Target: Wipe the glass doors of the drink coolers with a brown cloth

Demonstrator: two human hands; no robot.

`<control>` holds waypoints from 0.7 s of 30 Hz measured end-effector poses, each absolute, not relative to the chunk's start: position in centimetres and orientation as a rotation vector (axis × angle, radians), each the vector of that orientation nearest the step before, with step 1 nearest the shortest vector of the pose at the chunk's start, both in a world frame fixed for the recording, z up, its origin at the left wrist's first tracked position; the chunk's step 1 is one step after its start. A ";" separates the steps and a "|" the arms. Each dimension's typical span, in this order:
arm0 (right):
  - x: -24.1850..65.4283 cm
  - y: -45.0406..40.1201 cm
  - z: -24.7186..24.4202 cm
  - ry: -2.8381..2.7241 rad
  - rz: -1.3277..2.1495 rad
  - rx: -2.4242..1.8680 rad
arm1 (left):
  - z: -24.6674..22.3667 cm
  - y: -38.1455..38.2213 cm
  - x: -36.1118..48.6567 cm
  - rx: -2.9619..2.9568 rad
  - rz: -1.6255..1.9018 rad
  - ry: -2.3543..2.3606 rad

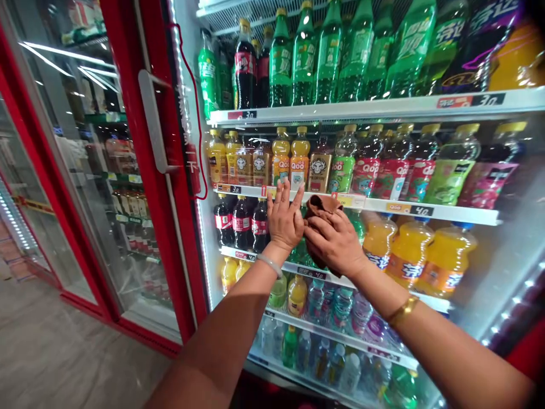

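My left hand (286, 218) is raised with its fingers spread, its fingertips at the front edge of the second shelf (383, 205) of a lit drinks fridge. Just to the right, my right hand (334, 241) has its fingers wrapped round a crumpled brown cloth (322, 205), which lies close to the same shelf edge and its price labels. Small juice bottles (300, 156) stand upright on that shelf, behind and above my hands. Below it are dark cola bottles (241, 222) at the left and orange soda bottles (411, 250) at the right.
Tall green bottles (304, 54) fill the top shelf. Lower shelves (366, 341) hold more bottles. At the left is a red-framed glass door with a grey handle (154, 122), and beyond it another cabinet with stocked shelves. Grey floor (85, 363) shows at the lower left.
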State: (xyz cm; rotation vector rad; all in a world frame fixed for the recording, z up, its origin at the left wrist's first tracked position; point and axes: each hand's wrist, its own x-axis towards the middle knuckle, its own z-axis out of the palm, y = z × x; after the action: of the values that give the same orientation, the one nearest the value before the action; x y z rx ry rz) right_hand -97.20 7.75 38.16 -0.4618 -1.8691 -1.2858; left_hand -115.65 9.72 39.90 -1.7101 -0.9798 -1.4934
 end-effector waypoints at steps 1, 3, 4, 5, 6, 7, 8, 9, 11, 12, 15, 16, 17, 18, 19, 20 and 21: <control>-95.8 7.5 38.0 -1.905 -1.341 -0.446 | 39.8 9.8 -115.5 -1.704 -1.470 -1.003; -93.9 7.2 38.2 -1.915 -1.401 -0.453 | 39.8 9.8 -115.1 -1.734 -1.381 -1.012; -93.5 7.3 38.5 -1.878 -1.402 -0.480 | 39.8 9.8 -114.9 -1.777 -1.314 -0.995; -93.7 7.5 38.8 -1.815 -1.387 -0.513 | 39.9 9.8 -114.7 -1.824 -1.246 -0.971; -94.3 7.8 39.0 -1.739 -1.361 -0.548 | 40.0 9.9 -114.6 -1.864 -1.192 -0.950; -95.2 8.2 39.1 -1.661 -1.328 -0.584 | 40.0 9.9 -114.5 -1.888 -1.157 -0.942; -96.3 8.5 39.0 -1.591 -1.290 -0.615 | 40.1 10.0 -114.4 -1.893 -1.140 -0.948; -97.2 8.8 38.7 -1.537 -1.251 -0.641 | 40.1 10.0 -114.4 -1.880 -1.134 -0.961; -98.1 8.8 37.7 -1.491 -1.210 -0.670 | 40.1 10.0 -114.4 -1.844 -1.104 -0.980; -97.8 8.5 37.2 -1.510 -1.226 -0.650 | 40.0 9.9 -114.4 -1.828 -1.078 -0.983; -94.2 7.4 36.6 -1.773 -1.380 -0.431 | 39.9 9.7 -114.4 -1.783 -1.003 -1.014; -92.7 7.0 36.9 -1.882 -1.431 -0.353 | 39.9 9.7 -114.3 -1.773 -0.984 -1.030; -91.3 6.8 37.6 -1.965 -1.473 -0.303 | 39.9 9.6 -114.3 -1.767 -0.968 -1.045; -90.3 6.7 38.4 -2.005 -1.508 -0.295 | 39.9 9.6 -114.3 -1.762 -0.958 -1.057; -89.8 6.8 39.4 -1.989 -1.532 -0.319 | 40.0 9.6 -114.2 -1.757 -0.954 -1.066; -89.9 7.1 40.3 -1.927 -1.541 -0.368 | 40.0 9.7 -114.2 -1.754 -0.954 -1.070; -90.6 7.4 41.2 -1.834 -1.525 -0.426 | 40.0 9.7 -114.1 -1.753 -0.954 -1.073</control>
State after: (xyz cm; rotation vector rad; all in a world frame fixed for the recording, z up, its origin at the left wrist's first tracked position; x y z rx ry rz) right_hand -90.57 7.42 41.17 -0.4257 -1.8337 -1.5251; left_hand -114.08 9.68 39.96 -1.7528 -1.0726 -0.9540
